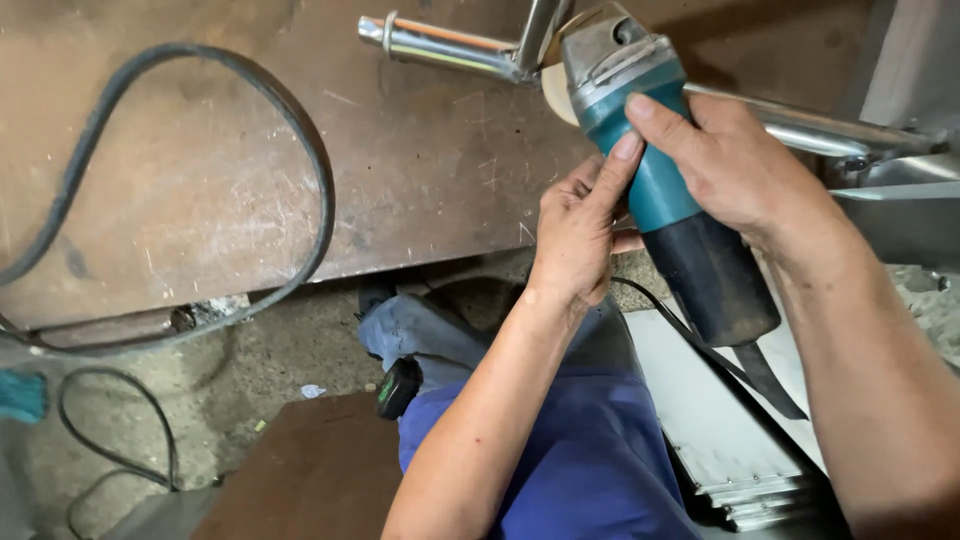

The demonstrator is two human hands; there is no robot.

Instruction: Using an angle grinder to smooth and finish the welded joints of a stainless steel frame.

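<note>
Both hands grip one teal-and-black handheld angle grinder [665, 190], which lies at about 1 o'clock in the view, its grey metal head pointing to 12. The right hand [735, 165] wraps over the teal body from the 3 o'clock side, thumb across the top. The left hand [575, 235] closes on the same body from 9 o'clock, forefinger stretched up along it. The grinder's pale round disc [556, 92] meets a shiny steel tube frame [450, 45] lying on the rust-brown scratched steel table [200, 170].

The table's near edge runs from 9 o'clock toward the centre; its surface to the left is open but for a loop of thick black cable [315, 175] that curls over it and drops past the edge to the gritty concrete floor [270, 350]. The grinder's own thin black cord [700, 345] trails to 5 o'clock over a stack of pale grey metal sheets [720, 430]. Blue trousers [590, 450] fill 6 o'clock. A small black-and-green object [399, 388], perhaps a tape measure, sits beside them, its marking too small to tell.
</note>
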